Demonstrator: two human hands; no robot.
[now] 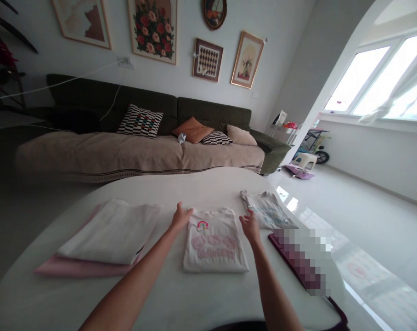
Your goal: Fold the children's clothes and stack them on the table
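A folded white T-shirt with pink cartoon print and a small rainbow patch lies flat on the white table in front of me. At its upper left corner is my left hand, fingers apart, the tips at or just beside the fabric. My right hand hovers off the shirt's right edge, open and holding nothing. Beyond its fingertips lies another folded shirt, pale with a bluish print. Left of my left arm, a white garment is spread over a pink one.
A dark red case, partly pixelated, with a strap lies near the table's right edge. Behind the table stands a dark green sofa with a beige cover and cushions. A white stool is on the floor at right.
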